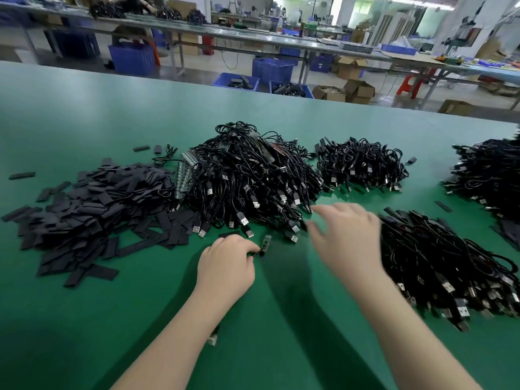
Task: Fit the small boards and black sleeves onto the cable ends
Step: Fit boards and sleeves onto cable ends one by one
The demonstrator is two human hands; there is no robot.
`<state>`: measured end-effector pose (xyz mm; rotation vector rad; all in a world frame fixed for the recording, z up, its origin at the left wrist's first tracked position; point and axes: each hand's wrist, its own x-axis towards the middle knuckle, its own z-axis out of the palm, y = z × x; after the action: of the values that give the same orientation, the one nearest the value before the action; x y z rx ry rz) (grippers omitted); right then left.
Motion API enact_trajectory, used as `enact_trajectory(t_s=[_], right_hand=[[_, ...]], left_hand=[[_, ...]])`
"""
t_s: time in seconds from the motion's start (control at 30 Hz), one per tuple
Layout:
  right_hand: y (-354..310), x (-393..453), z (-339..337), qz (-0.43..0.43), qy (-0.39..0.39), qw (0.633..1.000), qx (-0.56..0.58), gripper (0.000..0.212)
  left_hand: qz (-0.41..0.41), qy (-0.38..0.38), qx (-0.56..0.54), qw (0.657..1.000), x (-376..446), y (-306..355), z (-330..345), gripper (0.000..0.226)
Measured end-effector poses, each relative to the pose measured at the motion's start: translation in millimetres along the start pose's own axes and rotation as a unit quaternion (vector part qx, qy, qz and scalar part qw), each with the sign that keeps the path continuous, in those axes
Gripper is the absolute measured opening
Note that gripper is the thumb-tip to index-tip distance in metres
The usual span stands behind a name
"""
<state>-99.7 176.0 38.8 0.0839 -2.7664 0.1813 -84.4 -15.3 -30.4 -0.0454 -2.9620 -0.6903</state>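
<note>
Hands work near the front of the green tabletop (84, 108). The left hand (225, 266) pinches a cable end carrying a small board (266, 241) that pokes out past its fingertips; the right hand (347, 237) is blurred, fingers spread and empty, over the edge of the big cable pile (247, 178). Black sleeves (92, 204) lie heaped to the left, board strips (184, 175) beside the pile. Likely a sleeve comes next — best held steady, board straight, then slid fully over without bending the joint.
</note>
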Motion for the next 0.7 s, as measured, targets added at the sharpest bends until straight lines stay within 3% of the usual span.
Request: enact_trajectory(t_s=[0.13, 0.23, 0.4, 0.5, 0.7], right_hand=[[-63.1, -12.4, 23.9, -0.089, -0.064, 0.991, 0.077, 0.03], [-93.1, -6.4, 36.6, -0.14, -0.1, 0.978, 0.114, 0.039], [-102.6, 33.0, 44.2, -0.089, -0.214, 0.961, 0.152, 0.024], [-101.7, 47.1, 50.3, -0.117, -0.275, 0.947, 0.121, 0.032], [-109.5, 60.6, 61.4, -0.189, -0.319, 0.929, -0.01, 0.029]], left_hand=[[0.001, 0.017, 0.061, 0.998, 1.0, 0.4, -1.8, 0.022], [-0.009, 0.026, 0.115, 0.993, 2.1, -3.1, -6.5, 0.015], [0.006, -0.007, 0.155, 0.988, 2.5, -5.7, -19.0, 0.03], [0.014, -0.038, 0.154, 0.987, 0.7, -0.7, -16.6, 0.038], [0.001, -0.073, 0.102, 0.992, -2.0, 0.1, -12.1, 0.034]])
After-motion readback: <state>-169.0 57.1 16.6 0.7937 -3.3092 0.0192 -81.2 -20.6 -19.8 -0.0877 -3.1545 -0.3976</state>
